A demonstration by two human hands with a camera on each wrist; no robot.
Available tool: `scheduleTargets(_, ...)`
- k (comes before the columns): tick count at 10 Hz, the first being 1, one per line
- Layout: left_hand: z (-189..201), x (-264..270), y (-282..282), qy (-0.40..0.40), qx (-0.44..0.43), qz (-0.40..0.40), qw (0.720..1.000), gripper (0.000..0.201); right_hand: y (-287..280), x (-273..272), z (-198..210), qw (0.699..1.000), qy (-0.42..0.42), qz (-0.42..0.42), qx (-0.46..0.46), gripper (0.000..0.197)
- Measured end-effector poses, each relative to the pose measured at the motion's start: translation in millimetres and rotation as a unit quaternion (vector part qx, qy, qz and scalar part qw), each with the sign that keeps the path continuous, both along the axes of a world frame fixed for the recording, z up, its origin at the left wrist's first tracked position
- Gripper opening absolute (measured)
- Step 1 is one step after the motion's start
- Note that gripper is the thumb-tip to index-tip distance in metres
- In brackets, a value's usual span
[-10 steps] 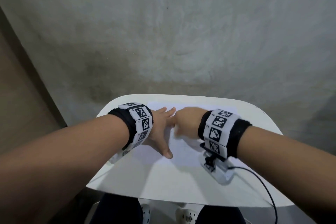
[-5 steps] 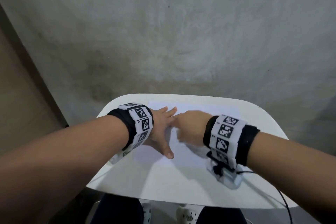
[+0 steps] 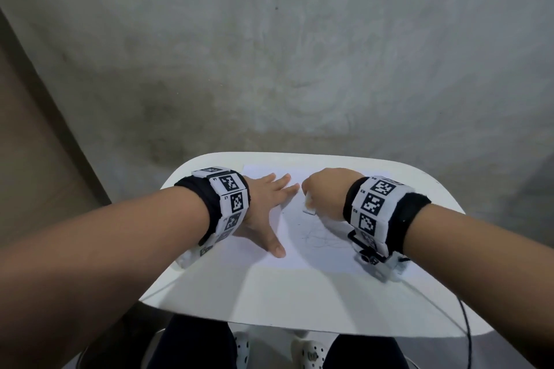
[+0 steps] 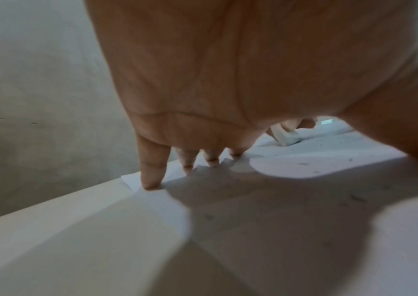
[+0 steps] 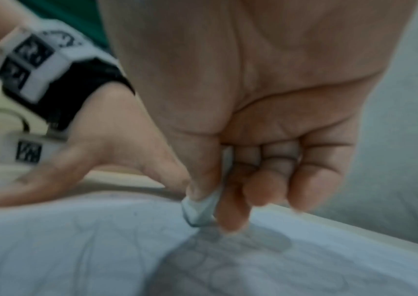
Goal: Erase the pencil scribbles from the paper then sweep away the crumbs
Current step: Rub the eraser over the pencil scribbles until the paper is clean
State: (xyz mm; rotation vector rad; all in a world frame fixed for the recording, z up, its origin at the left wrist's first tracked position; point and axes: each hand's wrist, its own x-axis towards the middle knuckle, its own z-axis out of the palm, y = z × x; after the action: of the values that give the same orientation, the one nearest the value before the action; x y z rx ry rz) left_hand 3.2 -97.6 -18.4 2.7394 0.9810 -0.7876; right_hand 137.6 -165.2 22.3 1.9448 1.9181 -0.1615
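Observation:
A white sheet of paper (image 3: 302, 252) lies on the small white table (image 3: 299, 302). Faint pencil scribbles (image 3: 317, 237) mark its middle. My left hand (image 3: 263, 207) lies flat with spread fingers, pressing the paper's left part; its fingertips (image 4: 149, 184) touch the sheet near the far edge. My right hand (image 3: 323, 192) pinches a white eraser (image 3: 308, 209) between thumb and fingers, its worn tip (image 5: 199, 212) down on the paper above the scribbles. The eraser (image 4: 285, 138) also shows past my left palm. Dark crumbs (image 4: 304, 164) dot the sheet.
The table's far edge (image 3: 299, 156) runs close to a grey concrete wall (image 3: 299, 54). A black cable (image 3: 461, 317) trails from my right wrist over the table's right front. My knees and white shoes (image 3: 308, 353) show below the near edge.
My right hand has moved the eraser away from the left hand's fingers, to the right and farther up the paper, uncovering the scribbles. The left hand has stayed pressed on the sheet.

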Motion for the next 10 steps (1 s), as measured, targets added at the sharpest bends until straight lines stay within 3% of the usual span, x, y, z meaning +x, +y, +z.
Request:
scheduleTargets(1, 0, -9, 7, 0.017, -0.018, -0.017, 1.000, 0.140, 2, 0, 2, 1.000, 0.001, -0.009, -0.008, 0.013)
scheduleTargets(2, 0, -15, 10, 0.017, -0.024, -0.020, 0.999, 0.141, -6, -16, 7, 0.999, -0.012, 0.024, -0.032, 0.014)
scheduleTargets(3, 1, -13, 6, 0.004, -0.024, -0.020, 0.999, 0.139, -21, -32, -4, 0.994, 0.028, 0.085, -0.058, 0.018)
scheduleTargets(4, 4, -14, 6, 0.002, -0.024, -0.021, 0.999, 0.138, -17, -30, -1, 0.997, 0.038, 0.065, -0.026, 0.008)
scheduleTargets(5, -2, -11, 8, 0.012, -0.012, -0.017, 1.000, 0.142, -12, -34, -6, 0.997, 0.037, 0.070, -0.011, 0.032)
scheduleTargets(6, -7, -11, 10, 0.017, -0.004, -0.020, 1.000, 0.146, -14, -41, -9, 0.992, 0.048, 0.110, -0.029, 0.039)
scheduleTargets(7, 3, -13, 4, -0.012, -0.028, -0.006, 1.000, 0.137, -9, -35, -1, 0.997, 0.011, 0.076, -0.010, 0.036)
scheduleTargets(8, 7, -9, -2, 0.017, -0.004, -0.040, 0.999, 0.133, -24, -47, -2, 0.987, 0.068, 0.142, -0.012, 0.036)
scheduleTargets(10, 1, -13, 9, -0.001, -0.022, -0.016, 1.000, 0.139, -7, -30, 2, 0.995, 0.006, 0.099, -0.011, 0.031)
